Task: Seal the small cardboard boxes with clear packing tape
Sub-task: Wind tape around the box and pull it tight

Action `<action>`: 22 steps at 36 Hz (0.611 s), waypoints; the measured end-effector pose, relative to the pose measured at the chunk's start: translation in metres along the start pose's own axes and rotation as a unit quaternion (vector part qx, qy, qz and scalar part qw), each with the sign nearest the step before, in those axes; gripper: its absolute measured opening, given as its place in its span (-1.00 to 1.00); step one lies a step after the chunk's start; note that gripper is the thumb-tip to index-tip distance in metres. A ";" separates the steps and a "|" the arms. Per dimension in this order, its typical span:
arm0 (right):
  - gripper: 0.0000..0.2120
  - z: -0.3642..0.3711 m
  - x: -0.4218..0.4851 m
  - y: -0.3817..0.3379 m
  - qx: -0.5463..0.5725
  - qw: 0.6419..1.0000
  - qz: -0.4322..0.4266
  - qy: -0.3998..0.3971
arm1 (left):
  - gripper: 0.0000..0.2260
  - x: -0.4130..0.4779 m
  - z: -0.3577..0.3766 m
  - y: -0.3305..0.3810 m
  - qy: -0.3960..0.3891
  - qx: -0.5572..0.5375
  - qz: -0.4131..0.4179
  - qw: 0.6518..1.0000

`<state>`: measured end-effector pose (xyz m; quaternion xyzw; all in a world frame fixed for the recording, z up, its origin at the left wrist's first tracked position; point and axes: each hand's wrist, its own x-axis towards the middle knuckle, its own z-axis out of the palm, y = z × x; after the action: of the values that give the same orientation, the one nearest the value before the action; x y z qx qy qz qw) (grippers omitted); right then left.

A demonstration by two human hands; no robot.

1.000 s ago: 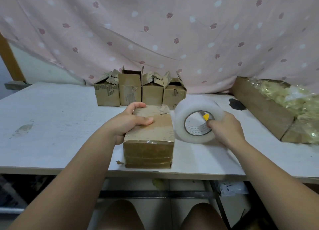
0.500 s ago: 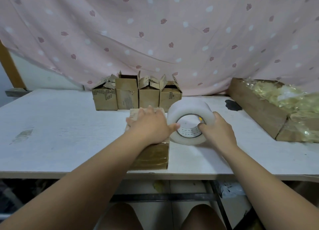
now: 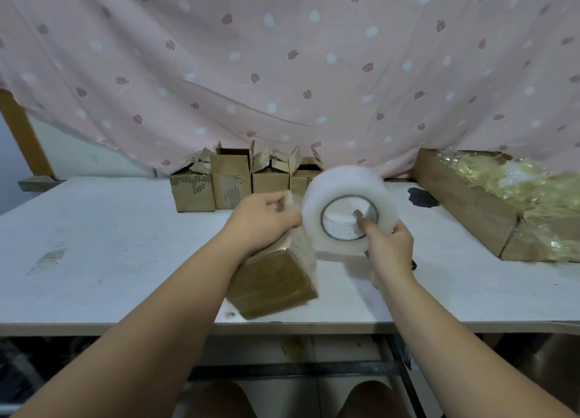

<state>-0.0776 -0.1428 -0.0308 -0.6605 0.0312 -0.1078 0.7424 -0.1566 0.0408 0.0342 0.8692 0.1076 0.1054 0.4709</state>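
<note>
Small cardboard box (image 3: pixel 273 281) sits near the front edge of the worktop (image 3: pixel 110 245), skewed, outline blurred. Left hand (image 3: pixel 262 221) lies over its far top end. Its fingers (image 3: pixel 277 203) are curled and apparently pinch the tape end (image 3: pixel 287 197), though blur prevents certainty. Right hand (image 3: pixel 390 245) grips the tape roll (image 3: pixel 348 194) with one finger hooked into the core. The roll is raised off the worktop, just beside the box on its right.

Judgement: the roll is held clear so it can turn and pay out film, while the left hand anchors the start on the lid. Four open boxes (image 3: pixel 230 182) stand in a row at the back, unsealed.
</note>
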 end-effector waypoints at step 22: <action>-0.75 0.076 -0.018 -0.057 0.009 0.967 0.082 -0.240 | -0.66 -0.023 0.010 -0.043 0.195 -0.333 0.004 0.923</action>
<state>-0.0876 -0.0712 0.0332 -0.6556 -0.0947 0.1152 0.7403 -0.1792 0.0491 -0.0095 0.6254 0.1525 0.3040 0.7023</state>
